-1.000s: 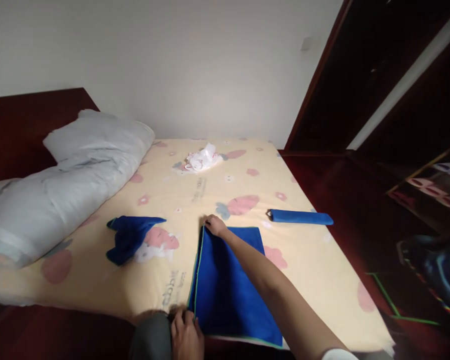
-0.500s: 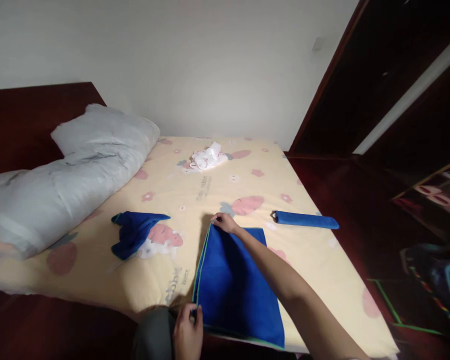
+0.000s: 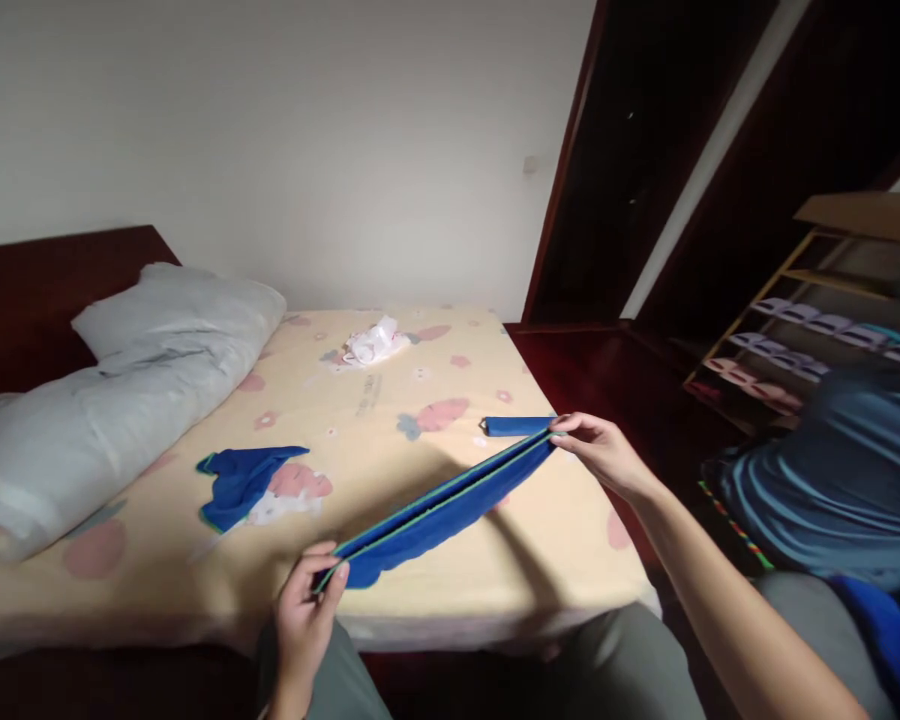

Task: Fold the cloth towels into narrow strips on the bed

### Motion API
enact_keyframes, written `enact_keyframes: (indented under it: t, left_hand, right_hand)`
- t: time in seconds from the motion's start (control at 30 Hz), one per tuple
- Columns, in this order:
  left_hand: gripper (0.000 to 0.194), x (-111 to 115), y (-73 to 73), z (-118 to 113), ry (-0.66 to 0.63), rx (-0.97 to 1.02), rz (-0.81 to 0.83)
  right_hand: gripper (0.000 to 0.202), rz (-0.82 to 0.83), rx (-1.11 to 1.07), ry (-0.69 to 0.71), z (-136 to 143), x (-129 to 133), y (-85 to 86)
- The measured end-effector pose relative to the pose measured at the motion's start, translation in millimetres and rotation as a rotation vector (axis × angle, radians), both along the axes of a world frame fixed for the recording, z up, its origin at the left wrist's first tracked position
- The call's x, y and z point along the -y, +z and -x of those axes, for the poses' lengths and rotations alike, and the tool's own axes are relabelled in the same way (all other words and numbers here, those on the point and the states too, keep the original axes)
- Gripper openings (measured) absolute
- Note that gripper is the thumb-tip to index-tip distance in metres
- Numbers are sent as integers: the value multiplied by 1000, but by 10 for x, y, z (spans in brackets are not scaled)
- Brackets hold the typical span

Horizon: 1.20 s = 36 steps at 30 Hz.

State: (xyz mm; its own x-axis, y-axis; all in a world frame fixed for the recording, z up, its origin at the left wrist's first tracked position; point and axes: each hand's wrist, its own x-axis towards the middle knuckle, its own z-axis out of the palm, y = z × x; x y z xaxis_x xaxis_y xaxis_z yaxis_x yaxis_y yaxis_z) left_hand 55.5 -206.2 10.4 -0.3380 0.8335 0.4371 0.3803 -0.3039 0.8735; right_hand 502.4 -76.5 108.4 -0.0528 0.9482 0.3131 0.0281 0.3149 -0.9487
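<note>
A folded blue cloth (image 3: pixel 450 508) with green edging hangs stretched at a slant above the bed, its two upper edges a little apart. My left hand (image 3: pixel 309 595) pinches its near left corner between thumb and fingers. At the far right corner, my right hand (image 3: pixel 596 445) grips it the same way, higher up. Just behind that hand lies a blue cloth rolled or folded into a narrow strip (image 3: pixel 517 427), its right end hidden. Another blue cloth (image 3: pixel 244 487), crumpled and green-edged, rests on the bed to the left.
The bed (image 3: pixel 420 610) has a cream sheet with carrot and flower prints. A grey quilt (image 3: pixel 157 370) is heaped at the left by the headboard (image 3: pixel 67 280). Toward the back lies a crumpled white plastic bag (image 3: pixel 375 343). A shoe rack (image 3: pixel 787 330) stands at the right, beyond blue fabric (image 3: pixel 832 470).
The blue cloth was lying flat on the bed; both hands have lifted it and pulled it taut. My right hand moved rightward with its corner. The view has turned right.
</note>
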Motion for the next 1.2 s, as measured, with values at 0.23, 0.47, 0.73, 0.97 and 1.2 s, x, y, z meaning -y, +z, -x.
enact_keyframes:
  t: [0.23, 0.47, 0.73, 0.97, 1.2]
  left_hand:
    - [18, -167, 736, -136, -215, -147, -132]
    - [14, -278, 1145, -222, -326, -410, -180]
    - [13, -96, 1260, -31, -773, -496, -143]
    - [13, -520, 1008, 22, -700, -371, 77]
    - [29, -2089, 15, -567, -567, -107, 404]
  right_hand:
    - [23, -30, -184, -67, -466, 717, 229]
    - [25, -7, -210, -123, -655, 1140, 112]
    - [27, 43, -169, -134, -849, 1570, -204]
    - [26, 66, -180, -154, -917, 1257, -588]
    - [48, 248, -104, -343, -706, -226, -1491]
